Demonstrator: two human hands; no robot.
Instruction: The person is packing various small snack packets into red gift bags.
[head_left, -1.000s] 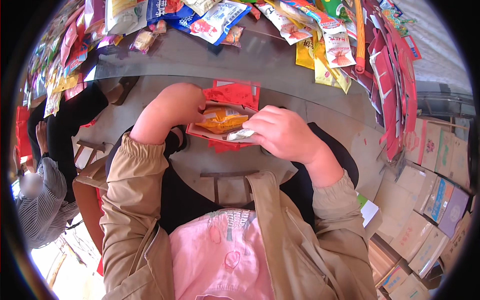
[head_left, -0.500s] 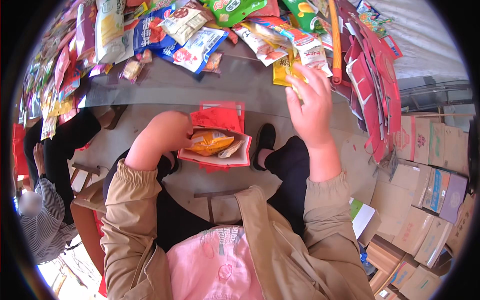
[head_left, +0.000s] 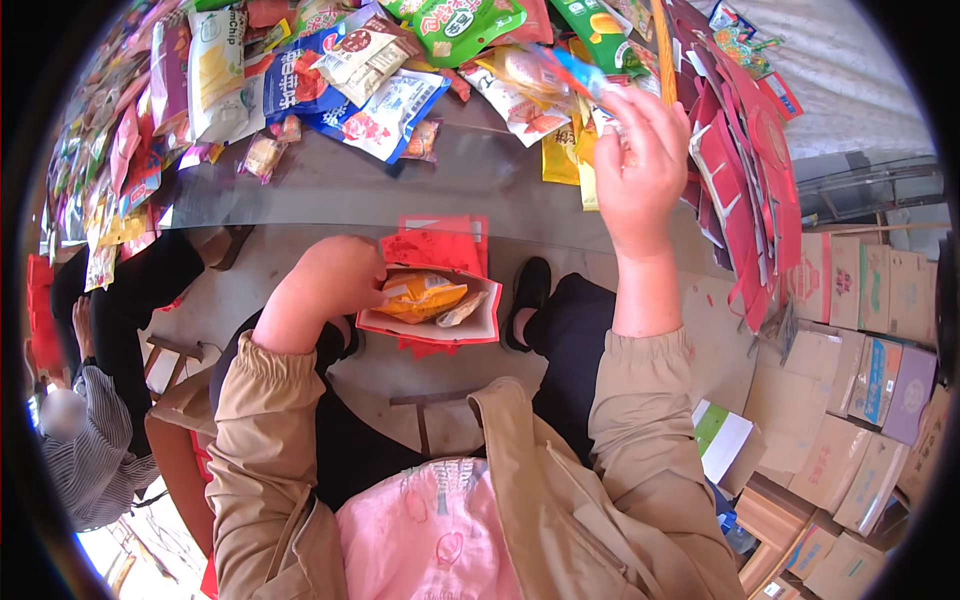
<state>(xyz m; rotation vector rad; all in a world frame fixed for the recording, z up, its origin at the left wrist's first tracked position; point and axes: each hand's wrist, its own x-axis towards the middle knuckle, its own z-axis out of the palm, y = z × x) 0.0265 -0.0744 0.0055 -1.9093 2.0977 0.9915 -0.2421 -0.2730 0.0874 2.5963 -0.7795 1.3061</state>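
An open red paper box [head_left: 470, 338] with a white inside sits low between my knees. Inside it lie an orange-yellow snack packet [head_left: 420, 297] and a smaller pale packet [head_left: 462, 308]. My left hand [head_left: 335, 278] grips the box by its left rim, fingers curled over the edge. Over the snack pile at the table's front, my right hand [head_left: 645, 170] pinches a blue-and-red snack packet [head_left: 578, 72], blurred by motion. Yellow packets [head_left: 562, 155] lie just left of that hand.
Heaped snack packets [head_left: 350, 60] cover the far side of the glass-topped table [head_left: 350, 180]. Folded dark-red bags [head_left: 745, 170] stand at the right, beside an orange stick-like handle [head_left: 664, 50]. Cardboard boxes [head_left: 800, 400] are stacked lower right. Another person [head_left: 95, 430] sits at the left.
My right hand has moved slightly up and right and taken hold of the blue-and-red packet, lifting it from the pile. A yellow packet beneath has shifted. My left hand still holds the box.
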